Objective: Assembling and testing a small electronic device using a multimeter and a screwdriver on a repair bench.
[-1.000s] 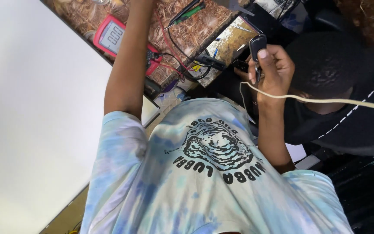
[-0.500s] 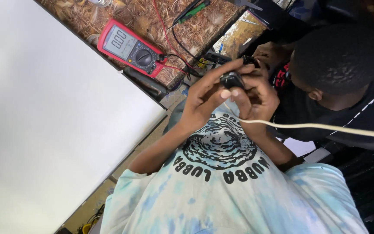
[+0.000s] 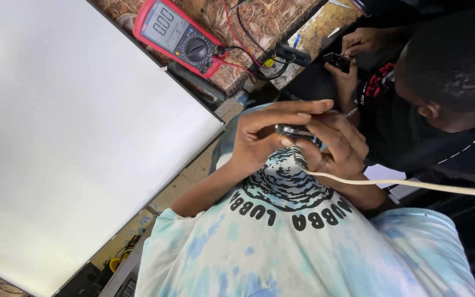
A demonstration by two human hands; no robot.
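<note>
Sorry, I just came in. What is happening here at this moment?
A person in a tie-dye shirt holds a small dark device between both hands, close to the chest. The left hand covers it from one side and the right hand from the other, and a cream cable runs away from it. A second person beside them holds another small dark object. On the bench lies a red multimeter with its leads, next to a large white panel.
</note>
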